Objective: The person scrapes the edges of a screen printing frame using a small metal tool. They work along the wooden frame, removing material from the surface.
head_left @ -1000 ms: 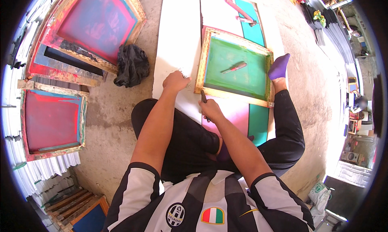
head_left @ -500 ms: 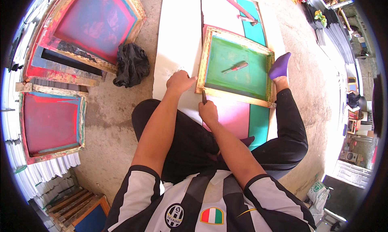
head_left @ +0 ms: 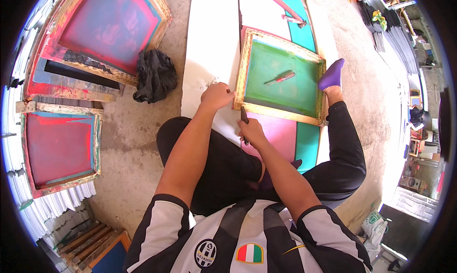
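Note:
A wooden screen-printing frame (head_left: 281,114) with green mesh lies in front of me on the boards. On its mesh rests a screwdriver (head_left: 281,78) with a reddish handle. My right hand (head_left: 252,131) is closed around dark pliers (head_left: 243,115), whose tip is at the frame's near left corner. Just left of that corner is my left hand (head_left: 218,96), fingers curled, thumb side close to the frame's left bar. Whatever those fingers may hold is hidden. My foot in a purple sock (head_left: 332,75) is against the frame's right side.
White board (head_left: 209,39), pink sheet (head_left: 273,135) and teal strip (head_left: 307,147) lie under the frame. Beyond it is a hammer-like tool (head_left: 287,9). To the left are a black plastic bag (head_left: 155,75) and other printing frames (head_left: 97,144). A sack (head_left: 374,228) stands at lower right.
My left hand has turned and moved slightly right, its thumb now drawn in. The right hand has shifted a little right, showing more of the pliers. The view has shifted slightly.

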